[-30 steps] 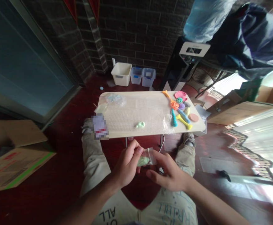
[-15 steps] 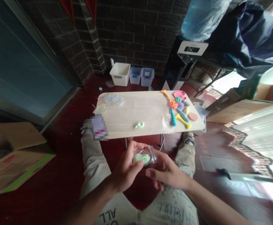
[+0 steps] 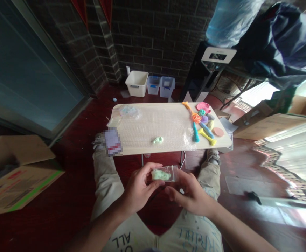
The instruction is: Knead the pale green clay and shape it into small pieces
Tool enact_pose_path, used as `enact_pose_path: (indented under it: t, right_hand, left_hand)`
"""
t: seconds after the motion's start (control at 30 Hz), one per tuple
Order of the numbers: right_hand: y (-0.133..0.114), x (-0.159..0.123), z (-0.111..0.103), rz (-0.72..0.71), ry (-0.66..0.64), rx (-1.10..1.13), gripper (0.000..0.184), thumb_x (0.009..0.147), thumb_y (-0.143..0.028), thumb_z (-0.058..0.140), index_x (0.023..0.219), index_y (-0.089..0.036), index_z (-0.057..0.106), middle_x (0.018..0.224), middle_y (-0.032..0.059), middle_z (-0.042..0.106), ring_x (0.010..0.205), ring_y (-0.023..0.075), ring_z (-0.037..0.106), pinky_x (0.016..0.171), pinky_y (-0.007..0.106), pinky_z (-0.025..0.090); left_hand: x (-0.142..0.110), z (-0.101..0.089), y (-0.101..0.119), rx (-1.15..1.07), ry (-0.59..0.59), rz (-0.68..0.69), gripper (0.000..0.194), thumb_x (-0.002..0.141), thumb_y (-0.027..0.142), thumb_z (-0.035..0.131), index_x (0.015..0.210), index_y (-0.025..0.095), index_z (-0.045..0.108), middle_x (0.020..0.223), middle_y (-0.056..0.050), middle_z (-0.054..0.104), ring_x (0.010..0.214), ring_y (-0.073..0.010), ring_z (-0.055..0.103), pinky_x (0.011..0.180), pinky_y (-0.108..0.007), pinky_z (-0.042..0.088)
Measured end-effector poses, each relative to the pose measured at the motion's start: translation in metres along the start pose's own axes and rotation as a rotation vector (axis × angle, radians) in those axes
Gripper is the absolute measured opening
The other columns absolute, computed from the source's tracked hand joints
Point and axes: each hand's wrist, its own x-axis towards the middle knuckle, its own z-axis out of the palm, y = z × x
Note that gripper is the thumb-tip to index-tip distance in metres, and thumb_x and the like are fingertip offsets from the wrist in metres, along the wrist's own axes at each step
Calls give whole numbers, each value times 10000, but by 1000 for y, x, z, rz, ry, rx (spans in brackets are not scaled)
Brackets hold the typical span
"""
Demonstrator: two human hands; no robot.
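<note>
I have the left hand [image 3: 139,187] pinching a small clear zip bag [image 3: 173,175] between thumb and fingers, with pale green clay [image 3: 160,174] inside. The right hand [image 3: 195,194] sits at the bag's three o'clock, fingers at the zip end and thumb hanging apart from them; I cannot tell from here whether those fingers grip the plastic.

The bag is above the gap between the legs, at six o'clock from the white table [image 3: 225,142]. Straight up at twelve, I see a loose green lump [image 3: 158,140] on the bubble wrap [image 3: 147,122] (much the same shade as the bag's contents). Toward one o'clock, a cluster takes in a yellow bone-shaped piece [image 3: 207,137], a turquoise stick [image 3: 195,132], an orange stick [image 3: 187,106], a pink dish [image 3: 203,107] and a pinkish disc [image 3: 218,132]. Crumpled clear packets [image 3: 130,112] lie at eleven, near the table's far edge.
</note>
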Motion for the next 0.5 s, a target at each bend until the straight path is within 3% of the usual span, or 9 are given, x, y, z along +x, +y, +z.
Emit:
enact_pose_path:
  t: [0.2,0.37,0.5]
  right_hand:
    - [5,-7,0,10,65,92,381,955,-367,719,1268,-154,676,703,-4,627,533,109,543,460,204,419]
    - [8,-11,-6,10,87,103,350,966,-402,698,1199,-144,735,559,-45,530,456,87,446,429,200,352]
    - [-4,-11,-12,3,11,-81,319,947,-393,711,1162,-156,719,588,-45,559,493,94,458,447,203,346]
  left_hand:
    - [-1,2,-1,43,81,134,272,854,315,824,1057,189,695,1045,-78,746,954,-212,737,856,-308,605]
    - [-1,2,-3,137,114,243,156,898,235,773,1014,211,672,1038,-67,738,991,-203,725,878,-311,591]
    - [-4,1,-4,186,71,301,132,921,159,722,954,220,610,1097,-75,736,1051,-208,714,893,-331,585]
